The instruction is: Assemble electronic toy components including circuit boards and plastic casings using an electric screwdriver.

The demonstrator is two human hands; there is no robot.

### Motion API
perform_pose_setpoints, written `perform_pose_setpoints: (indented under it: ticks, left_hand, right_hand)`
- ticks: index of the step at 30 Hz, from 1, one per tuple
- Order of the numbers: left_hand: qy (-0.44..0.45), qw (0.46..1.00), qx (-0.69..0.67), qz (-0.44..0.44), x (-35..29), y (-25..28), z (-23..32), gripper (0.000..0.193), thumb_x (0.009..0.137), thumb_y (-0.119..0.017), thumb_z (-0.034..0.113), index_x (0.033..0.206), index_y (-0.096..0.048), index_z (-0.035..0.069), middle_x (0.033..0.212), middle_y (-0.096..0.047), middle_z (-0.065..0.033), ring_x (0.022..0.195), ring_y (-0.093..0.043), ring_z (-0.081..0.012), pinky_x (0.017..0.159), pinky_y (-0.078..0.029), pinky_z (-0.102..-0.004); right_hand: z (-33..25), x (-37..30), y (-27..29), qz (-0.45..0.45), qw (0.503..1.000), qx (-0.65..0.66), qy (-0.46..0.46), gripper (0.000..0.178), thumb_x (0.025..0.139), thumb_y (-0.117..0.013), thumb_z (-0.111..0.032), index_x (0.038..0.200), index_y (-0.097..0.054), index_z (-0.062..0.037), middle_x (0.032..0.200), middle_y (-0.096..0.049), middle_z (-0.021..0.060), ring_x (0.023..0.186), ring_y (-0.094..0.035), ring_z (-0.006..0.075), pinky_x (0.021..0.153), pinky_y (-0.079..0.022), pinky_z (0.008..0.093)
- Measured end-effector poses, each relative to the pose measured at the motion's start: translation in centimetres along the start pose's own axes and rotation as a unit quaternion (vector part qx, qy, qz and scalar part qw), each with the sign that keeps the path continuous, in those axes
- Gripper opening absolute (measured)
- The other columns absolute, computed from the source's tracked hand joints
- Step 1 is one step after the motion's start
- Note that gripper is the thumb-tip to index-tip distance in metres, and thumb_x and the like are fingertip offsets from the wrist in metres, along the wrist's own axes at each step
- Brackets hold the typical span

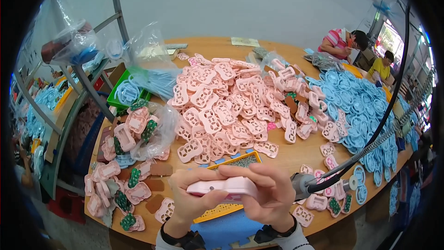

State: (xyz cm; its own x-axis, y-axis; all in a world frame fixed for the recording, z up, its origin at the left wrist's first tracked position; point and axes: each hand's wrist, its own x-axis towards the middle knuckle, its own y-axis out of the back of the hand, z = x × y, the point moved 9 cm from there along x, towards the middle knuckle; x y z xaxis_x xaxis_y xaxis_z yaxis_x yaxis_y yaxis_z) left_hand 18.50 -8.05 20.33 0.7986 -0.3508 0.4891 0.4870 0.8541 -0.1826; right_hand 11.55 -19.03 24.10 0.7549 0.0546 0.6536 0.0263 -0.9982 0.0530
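Note:
My left hand (186, 199) and my right hand (274, 194) hold one pink plastic housing (238, 185) between them, level above the work spot. It is seen edge-on, with a small dark hole in its side near the left thumb; its far face is hidden. Fingers of both hands wrap its ends. Under the hands is a yellow tray (216, 214) with small metal screws (243, 161) in its far part. Close by my right hand hangs a grey powered screwdriver (303, 184) on a cable and spring.
Pink shells (222, 106) pile up mid-table, blue plastic parts (360, 115) at the right. Pink pieces with green circuit boards (134, 178) lie left. A green crate (121, 88) and plastic bags stand behind. A blue mat (222, 236) lies below my hands. Two people sit far right.

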Motion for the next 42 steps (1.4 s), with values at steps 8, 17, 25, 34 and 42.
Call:
perform_pose_setpoints:
  ticks: [8, 17, 25, 34, 42]
  left_hand:
    - [-0.033, 0.996, -0.076, -0.031, -0.3, 0.1, -0.2, 0.040, 0.063, -0.076, 0.028, 0.080, -0.064, -0.006, 0.067, -0.064, -0.0134, 0.058, -0.062, -0.0135, 0.050, -0.048, -0.0236]
    - [-0.059, 0.972, -0.176, -0.145, -1.0, -1.4, -2.4, 0.051, 0.061, -0.077, 0.041, 0.077, -0.061, -0.005, 0.070, -0.063, -0.0179, 0.061, -0.064, -0.0263, 0.054, -0.052, -0.0316]
    - [-0.039, 0.972, -0.222, 0.062, -1.7, 1.9, -4.2, 0.052, 0.067, -0.072, 0.045, 0.078, -0.057, -0.003, 0.069, -0.062, -0.0180, 0.062, -0.063, -0.0248, 0.056, -0.052, -0.0321]
    - [-0.070, 0.992, -0.089, 0.057, -1.0, 1.4, -0.8, 0.058, 0.069, -0.068, 0.052, 0.077, -0.057, -0.004, 0.069, -0.063, -0.0146, 0.063, -0.062, -0.0200, 0.057, -0.051, -0.0291]
    - [-0.062, 0.987, 0.123, 0.078, -0.6, 0.8, 2.7, 0.055, 0.077, -0.061, 0.049, 0.089, -0.060, -0.005, 0.080, -0.064, -0.0115, 0.063, -0.059, -0.0145, 0.057, -0.046, -0.0237]
  right_hand:
    - [-2.8, 0.1, -1.8, -0.073, 0.992, -0.045, 0.088, 0.067, 0.083, -0.055, -0.004, 0.131, -0.009, -0.0093, 0.117, -0.043, 0.0366, 0.101, -0.055, 0.0399, 0.081, -0.049, 0.0394]
    - [-3.2, 0.7, -1.4, 0.007, 0.994, 0.012, 0.109, 0.064, 0.066, -0.058, 0.015, 0.125, -0.038, 0.0008, 0.118, -0.048, 0.0246, 0.107, -0.052, 0.0363, 0.089, -0.043, 0.0383]
    - [-1.8, 0.4, -0.5, -0.024, 0.997, -0.039, -0.055, 0.060, 0.068, -0.066, 0.002, 0.122, -0.040, 0.0080, 0.118, -0.051, 0.0191, 0.107, -0.052, 0.0328, 0.090, -0.044, 0.0372]
    - [-2.2, -0.2, 1.3, 0.067, 0.993, -0.095, 0.035, 0.044, 0.065, -0.068, 0.006, 0.107, -0.055, 0.0031, 0.101, -0.060, 0.0235, 0.093, -0.061, 0.0325, 0.078, -0.051, 0.0357]
    - [-0.5, -0.2, 1.7, 0.090, 0.995, -0.010, 0.034, 0.039, 0.074, -0.064, 0.002, 0.109, -0.046, -0.0008, 0.106, -0.058, 0.0204, 0.088, -0.063, 0.0293, 0.074, -0.053, 0.0336]
